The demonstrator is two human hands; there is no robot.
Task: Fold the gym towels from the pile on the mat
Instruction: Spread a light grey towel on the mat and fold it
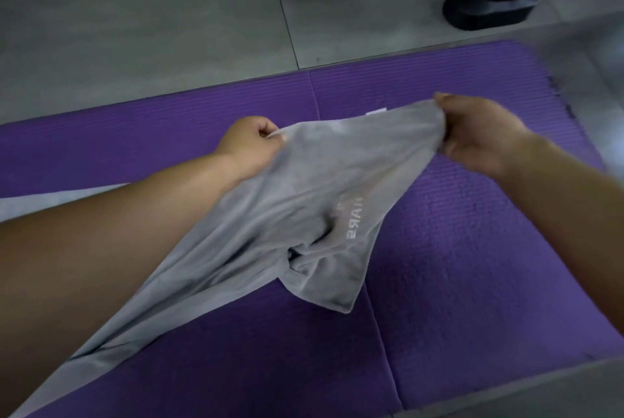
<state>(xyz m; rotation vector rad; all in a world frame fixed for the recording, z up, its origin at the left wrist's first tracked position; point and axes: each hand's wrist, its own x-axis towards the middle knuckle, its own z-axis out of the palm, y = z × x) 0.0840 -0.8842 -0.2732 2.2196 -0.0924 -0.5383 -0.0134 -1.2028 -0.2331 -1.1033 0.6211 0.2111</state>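
A grey gym towel (297, 201) with pale lettering hangs stretched between my hands above the purple mat (472, 248). My left hand (251, 144) pinches one far corner of it. My right hand (476, 134) grips the other far corner, bunched in its fingers. The towel's near part is crumpled and trails down to the lower left under my left forearm. A lower corner rests on the mat near the middle. A strip of pale grey cloth (50, 199) shows beyond my left forearm at the left edge; what it belongs to is hidden.
The mat lies on a grey tiled floor (152, 12). The black base of a gym machine (493, 9) stands at the far right beyond the mat. A blurred grey shape (601, 56) fills the right edge. Bare mat shows at the right and near side.
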